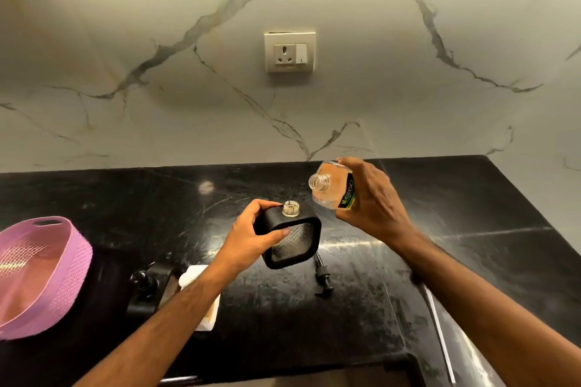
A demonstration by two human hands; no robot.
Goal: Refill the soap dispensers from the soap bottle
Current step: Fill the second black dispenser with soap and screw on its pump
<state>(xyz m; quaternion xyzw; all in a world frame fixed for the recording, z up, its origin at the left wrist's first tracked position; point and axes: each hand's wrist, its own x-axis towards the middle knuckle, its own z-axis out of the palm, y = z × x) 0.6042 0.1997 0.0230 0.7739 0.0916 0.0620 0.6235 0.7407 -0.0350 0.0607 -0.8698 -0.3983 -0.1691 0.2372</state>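
Note:
My left hand (251, 236) grips a square soap dispenser (294, 237) with a black frame and clear textured glass, tilted above the black counter. Its threaded neck (290, 208) is open, with no pump on it. My right hand (371, 198) holds a clear soap bottle (331, 187) with a green and black label, tipped to the left. The bottle's uncapped mouth (318, 181) sits just up and right of the dispenser's neck. No liquid stream is visible between them. A black pump head (323, 276) lies on the counter below the dispenser.
A second black dispenser (144, 289) stands at the lower left beside a white cloth or sponge (201, 295), partly behind my left forearm. A pink woven basket (37, 273) sits at the far left. A wall socket (290, 52) is on the marble backsplash. A sink edge (440, 324) runs at lower right.

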